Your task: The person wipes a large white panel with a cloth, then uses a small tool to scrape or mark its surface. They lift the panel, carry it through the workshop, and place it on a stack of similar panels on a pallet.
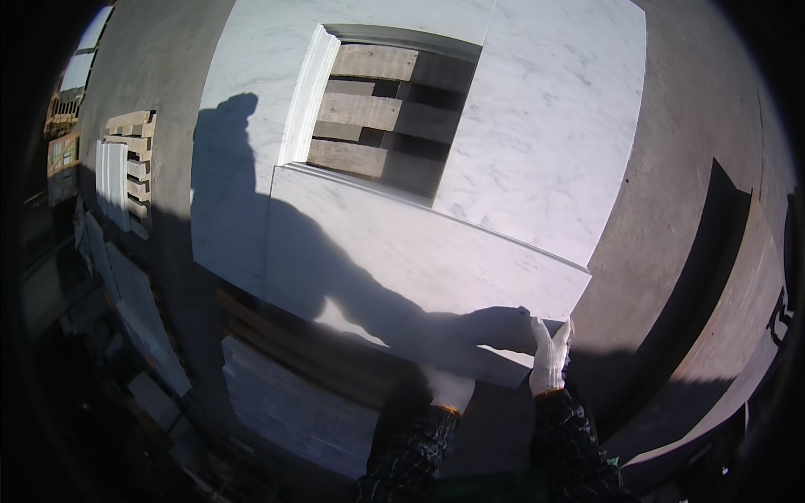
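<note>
A long white marble slab (402,260) with grey veins forms the near side of a frame of marble pieces laid around an opening. My right hand (550,359), in a white knitted glove, is closed on the slab's near right corner, thumb and fingers apart around it. Along the near edge, to the left of it, my left hand (451,391) in a matching glove holds the slab from below. Its fingers are mostly hidden under the edge and in shade. A wide marble panel (553,126) adjoins the slab's far edge, where a narrow step shows along the seam.
Wooden pallet boards (360,109) show through the opening, bordered by a moulded white strip (303,101). Below the near edge lie stacked pale slabs (293,402). Another pallet (138,168) with white pieces stands at the far left. A long angled panel (713,335) lies at right.
</note>
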{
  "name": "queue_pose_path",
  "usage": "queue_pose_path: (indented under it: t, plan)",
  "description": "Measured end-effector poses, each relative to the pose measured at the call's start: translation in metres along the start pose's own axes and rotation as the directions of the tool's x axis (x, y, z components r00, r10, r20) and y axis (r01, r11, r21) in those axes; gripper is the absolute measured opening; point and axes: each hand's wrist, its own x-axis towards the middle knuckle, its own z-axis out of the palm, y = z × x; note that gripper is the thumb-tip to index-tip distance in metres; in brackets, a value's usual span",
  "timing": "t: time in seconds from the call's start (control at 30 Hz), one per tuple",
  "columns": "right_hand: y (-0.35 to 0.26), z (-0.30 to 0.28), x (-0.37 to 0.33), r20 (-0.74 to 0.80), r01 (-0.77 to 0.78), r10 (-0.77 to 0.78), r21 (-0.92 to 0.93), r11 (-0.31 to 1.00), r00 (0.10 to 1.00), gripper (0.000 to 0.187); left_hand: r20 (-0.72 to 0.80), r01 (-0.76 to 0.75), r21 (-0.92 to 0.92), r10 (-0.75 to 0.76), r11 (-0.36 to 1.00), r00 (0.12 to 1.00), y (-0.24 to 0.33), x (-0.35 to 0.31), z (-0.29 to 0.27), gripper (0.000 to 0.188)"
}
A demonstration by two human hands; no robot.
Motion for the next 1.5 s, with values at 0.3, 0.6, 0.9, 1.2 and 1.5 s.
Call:
queue_pose_path:
  t: [0.3,0.6,0.9,1.2,1.5]
  plan:
    - [-0.001,0.001,0.001,-0.002,-0.037,0.037,0.035,0.999,0.999,0.069,0.008,0.005,0.05,-0.006,0.999,1.0,-0.008,-0.003,0.009,0.03]
    - [-0.005,0.002,0.0,-0.033,-0.083,0.082,-0.027,0.996,0.996,0.072,-0.022,-0.088,0.138,0.092,0.987,0.996,-0.002,0.002,-0.007,0.026]
    - [0.001,0.001,0.001,0.051,-0.053,0.049,0.089,0.995,0.997,0.07,0.078,0.004,0.101,-0.012,0.995,0.997,0.002,0.004,-0.011,0.032]
    - [0.013,-0.009,0.01,0.086,-0.071,0.073,-0.029,0.997,0.994,0.077,0.142,-0.372,0.469,0.348,0.801,0.927,-0.035,0.004,0.017,0.03]
    - [0.008,-0.008,0.009,0.026,-0.16,0.165,-0.131,0.978,0.986,0.057,0.341,-0.5,0.853,0.565,0.149,0.751,-0.06,0.006,0.028,0.028]
